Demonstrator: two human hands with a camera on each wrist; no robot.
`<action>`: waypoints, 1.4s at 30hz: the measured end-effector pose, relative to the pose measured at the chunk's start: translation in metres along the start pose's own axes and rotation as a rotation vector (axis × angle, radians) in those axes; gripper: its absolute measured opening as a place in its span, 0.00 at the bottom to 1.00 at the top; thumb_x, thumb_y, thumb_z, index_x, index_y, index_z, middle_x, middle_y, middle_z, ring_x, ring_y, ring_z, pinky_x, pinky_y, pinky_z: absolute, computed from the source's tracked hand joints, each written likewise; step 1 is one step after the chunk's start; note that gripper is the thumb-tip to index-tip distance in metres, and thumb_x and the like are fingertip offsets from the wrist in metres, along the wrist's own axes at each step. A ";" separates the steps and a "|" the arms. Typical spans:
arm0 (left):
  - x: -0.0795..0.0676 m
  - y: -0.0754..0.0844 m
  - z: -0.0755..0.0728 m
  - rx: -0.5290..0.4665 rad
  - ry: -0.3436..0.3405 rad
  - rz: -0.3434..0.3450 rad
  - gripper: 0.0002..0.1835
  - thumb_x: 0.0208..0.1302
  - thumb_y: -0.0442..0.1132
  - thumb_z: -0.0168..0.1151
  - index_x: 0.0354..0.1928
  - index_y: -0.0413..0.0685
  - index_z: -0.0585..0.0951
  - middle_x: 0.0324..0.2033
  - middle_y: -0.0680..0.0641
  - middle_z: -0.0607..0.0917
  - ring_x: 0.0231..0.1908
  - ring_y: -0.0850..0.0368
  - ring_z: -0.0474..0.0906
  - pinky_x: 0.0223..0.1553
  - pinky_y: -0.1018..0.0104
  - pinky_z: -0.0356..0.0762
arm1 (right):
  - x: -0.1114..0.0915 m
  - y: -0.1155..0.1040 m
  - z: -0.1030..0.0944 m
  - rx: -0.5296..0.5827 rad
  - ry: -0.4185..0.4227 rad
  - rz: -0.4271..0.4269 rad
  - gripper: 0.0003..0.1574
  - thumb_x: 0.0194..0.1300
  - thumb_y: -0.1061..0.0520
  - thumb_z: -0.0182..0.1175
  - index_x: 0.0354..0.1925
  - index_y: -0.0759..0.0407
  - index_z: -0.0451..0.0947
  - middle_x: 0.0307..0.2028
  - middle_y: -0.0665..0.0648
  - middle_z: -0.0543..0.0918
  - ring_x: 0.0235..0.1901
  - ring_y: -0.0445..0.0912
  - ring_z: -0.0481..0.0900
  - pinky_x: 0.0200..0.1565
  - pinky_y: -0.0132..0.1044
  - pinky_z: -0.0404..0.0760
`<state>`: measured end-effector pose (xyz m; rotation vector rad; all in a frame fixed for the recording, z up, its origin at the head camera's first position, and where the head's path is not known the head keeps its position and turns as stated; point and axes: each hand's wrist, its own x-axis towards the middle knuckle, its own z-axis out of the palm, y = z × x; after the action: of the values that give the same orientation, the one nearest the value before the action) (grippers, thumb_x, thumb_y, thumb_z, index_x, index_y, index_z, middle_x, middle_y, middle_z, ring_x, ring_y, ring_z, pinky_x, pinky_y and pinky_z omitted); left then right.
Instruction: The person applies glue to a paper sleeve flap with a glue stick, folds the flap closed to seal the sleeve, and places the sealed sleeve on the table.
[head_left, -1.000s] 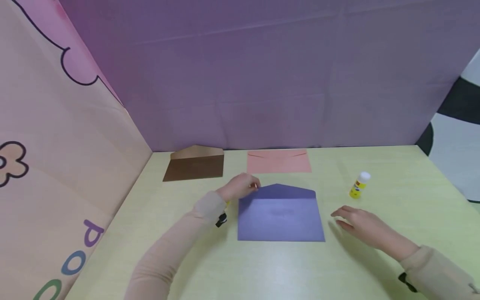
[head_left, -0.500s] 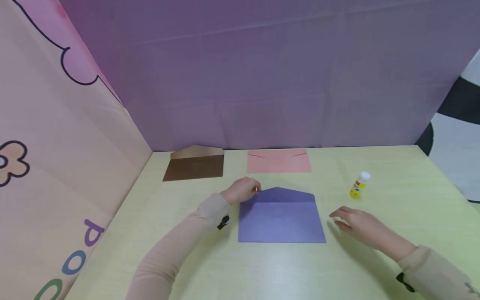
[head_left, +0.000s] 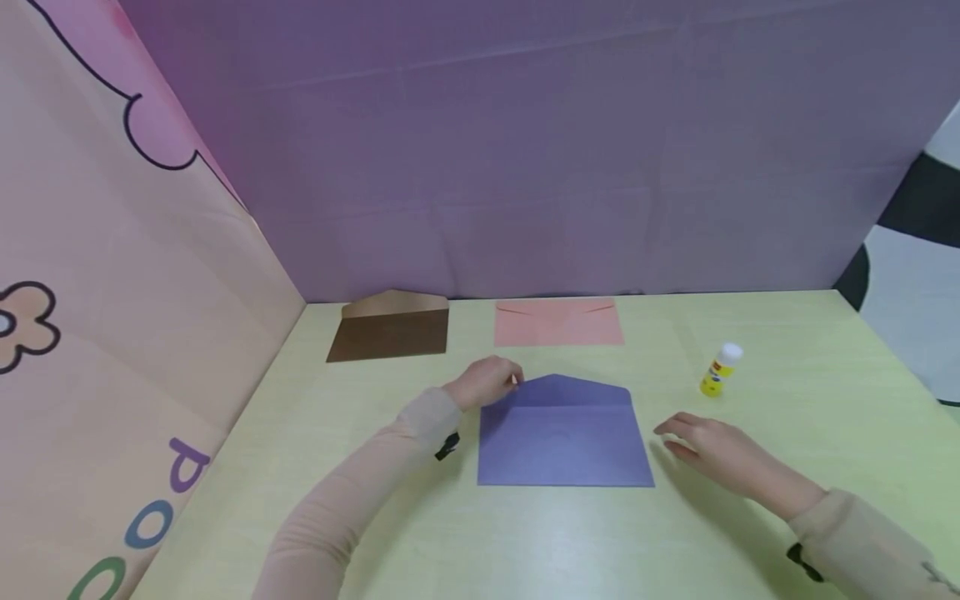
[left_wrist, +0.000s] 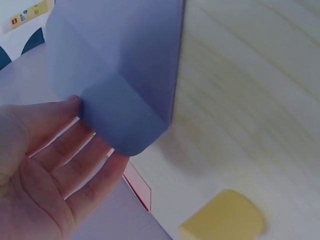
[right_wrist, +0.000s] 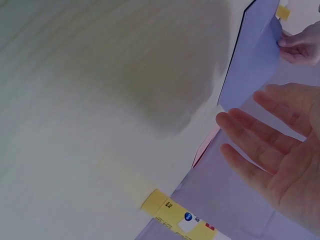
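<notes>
a purple wall stands behind the pale yellow tabletop. left of the tabletop, a pinkish wall has a flower and colored letters. right of the tabletop are black and white shapes. light shines on the tabletop.

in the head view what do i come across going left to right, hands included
Brown envelope → left hand at the purple envelope's flap → purple envelope → right hand. Left out for sideways overlap: pink envelope, glue stick.

Left grip pinched; right grip relaxed, fingers parted.
</notes>
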<state>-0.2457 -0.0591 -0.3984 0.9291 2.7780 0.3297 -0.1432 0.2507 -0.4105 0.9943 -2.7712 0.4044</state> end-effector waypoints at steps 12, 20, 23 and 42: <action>-0.026 0.007 -0.009 0.130 0.139 0.090 0.08 0.59 0.36 0.57 0.39 0.45 0.81 0.34 0.49 0.82 0.34 0.58 0.78 0.34 0.69 0.76 | 0.012 -0.004 0.001 -0.010 -0.009 -0.045 0.12 0.47 0.66 0.63 0.35 0.64 0.78 0.32 0.57 0.80 0.28 0.48 0.79 0.28 0.36 0.79; -0.048 0.008 0.001 0.206 0.142 0.238 0.04 0.55 0.34 0.60 0.33 0.44 0.81 0.29 0.49 0.81 0.30 0.58 0.78 0.30 0.71 0.76 | 0.026 -0.008 0.009 0.004 -0.044 -0.057 0.12 0.47 0.67 0.63 0.35 0.64 0.78 0.30 0.56 0.79 0.29 0.48 0.79 0.30 0.37 0.79; -0.053 0.010 0.006 0.232 0.102 0.261 0.04 0.54 0.34 0.61 0.32 0.44 0.81 0.28 0.49 0.81 0.29 0.58 0.78 0.30 0.72 0.75 | 0.032 -0.010 0.013 0.014 -0.065 -0.058 0.13 0.47 0.67 0.63 0.35 0.65 0.78 0.30 0.57 0.79 0.28 0.48 0.78 0.29 0.36 0.78; -0.052 0.007 0.022 0.227 -0.005 0.190 0.12 0.51 0.44 0.64 0.35 0.45 0.81 0.29 0.50 0.76 0.29 0.62 0.72 0.29 0.78 0.71 | 0.054 -0.007 0.037 0.022 -0.063 -0.123 0.15 0.44 0.62 0.67 0.34 0.66 0.78 0.28 0.55 0.73 0.28 0.46 0.74 0.30 0.36 0.77</action>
<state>-0.1960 -0.0822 -0.4118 1.2474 2.7695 0.0374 -0.1825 0.2017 -0.4303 1.1953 -2.7472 0.3926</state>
